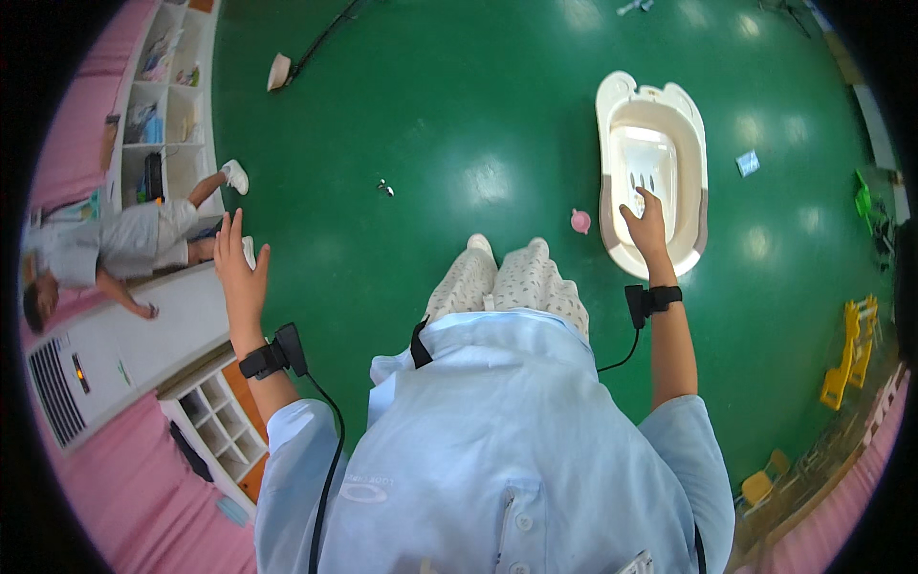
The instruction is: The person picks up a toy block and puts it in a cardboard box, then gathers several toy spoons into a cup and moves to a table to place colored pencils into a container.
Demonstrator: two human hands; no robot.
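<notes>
head: right hand [649, 225] over tub [685, 143]

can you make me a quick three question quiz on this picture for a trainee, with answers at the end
1. Which appears over the white tub in the picture: the person's left hand or right hand?
2. Which thing lies on the green floor just left of the tub in the picture?
a) a yellow chair
b) a small pink item
c) a blue packet
3. True or false: both of the person's hands are closed into fists.

Key:
1. The right hand.
2. b
3. False; both are open and look empty.
</notes>
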